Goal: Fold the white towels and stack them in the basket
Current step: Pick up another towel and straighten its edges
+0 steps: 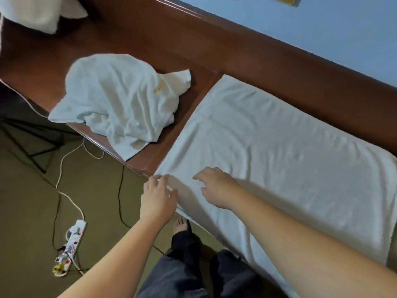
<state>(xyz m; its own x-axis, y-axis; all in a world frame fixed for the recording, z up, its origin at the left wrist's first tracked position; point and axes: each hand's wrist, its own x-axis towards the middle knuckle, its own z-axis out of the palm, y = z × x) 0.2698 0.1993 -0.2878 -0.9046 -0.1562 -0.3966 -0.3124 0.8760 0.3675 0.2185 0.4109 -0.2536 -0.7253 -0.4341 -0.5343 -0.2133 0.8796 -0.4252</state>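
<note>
A white towel (pixel 279 151) was spread flat over the right part of a brown wooden counter (pixel 150 50), its near long edge draped over the counter's near edge and hanging down. Its far left corner lay close to the raised wooden back rail (pixel 279 61), and its left edge ran along a step in the wood. The left hand (pixel 158 196) was placed at the near left corner of the towel, fingers loosely extended and touching the cloth at the counter's edge; whether the corner was pinched could not be told. The right hand (pixel 217 187) was held just beside it, over the towel, fingers relaxed and slightly bent, with nothing gripped.

A second, crumpled towel (pixel 116 100) was heaped to the left, one corner overhanging the near edge of the counter. A strip of bare wood was left between the two towels. More white cloth (pixel 36 11) was seen at the far left corner. On the olive floor (pixel 25 211) to the near left, a power strip (pixel 71 246) with cords was lying, well apart from the person's feet.
</note>
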